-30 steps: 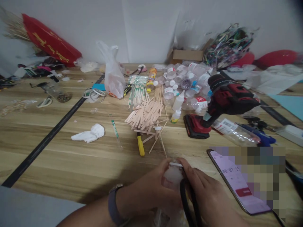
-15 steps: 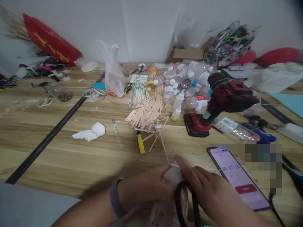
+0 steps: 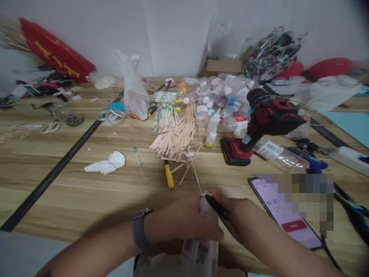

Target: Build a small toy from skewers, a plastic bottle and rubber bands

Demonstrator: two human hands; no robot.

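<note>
My left hand (image 3: 184, 219), with a watch on its wrist, is wrapped round the upper part of a clear plastic bottle (image 3: 198, 256). The bottle's neck end points away from me, and its lower part hangs near my lap. My right hand (image 3: 239, 215) is closed on black-handled scissors (image 3: 217, 207), held against the bottle near its neck. The blades are hidden. Just beyond my hands, a small frame of thin wooden sticks (image 3: 193, 173) lies on the table (image 3: 115, 204). A yellow-handled tool (image 3: 169, 177) rests to its left.
Loose wooden craft sticks (image 3: 175, 138) lie mid-table. Behind them are a yellow bottle (image 3: 181, 94) and many clear bottles (image 3: 203, 115). A red-black drill (image 3: 268, 115) stands at right, near a phone (image 3: 288, 215). A crumpled tissue (image 3: 108, 163) and a white plastic bag (image 3: 135, 92) are leftward.
The black scissors handles have swung up from below my right hand to the bottle's neck. More of the bottle's lower part shows. The view has shifted slightly to the right.
</note>
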